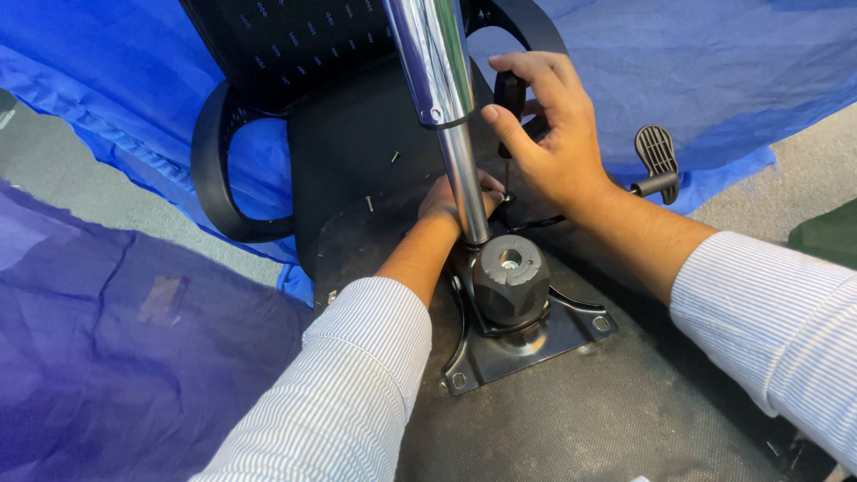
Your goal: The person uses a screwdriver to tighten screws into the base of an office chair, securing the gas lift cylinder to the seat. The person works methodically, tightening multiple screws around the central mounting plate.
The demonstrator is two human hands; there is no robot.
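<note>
An upturned black office chair lies before me, its seat underside [625, 402] facing up. A black metal tilt mechanism plate [536, 344] sits on it, with a dark hub [511, 277] in the middle. A shiny chrome gas cylinder [446, 107] rises from behind the hub toward the camera. My right hand [549, 134] grips the black handle of a screwdriver [510, 94], its shaft pointing down at the plate's far edge. My left hand [451, 198] rests behind the cylinder, fingers at the screwdriver tip, partly hidden.
The chair's curved black armrest [214, 178] is at left and a black lever paddle [658, 152] at right. Loose screws [395, 157] lie on the seat underside. Blue plastic sheeting [116, 339] covers the floor around the chair.
</note>
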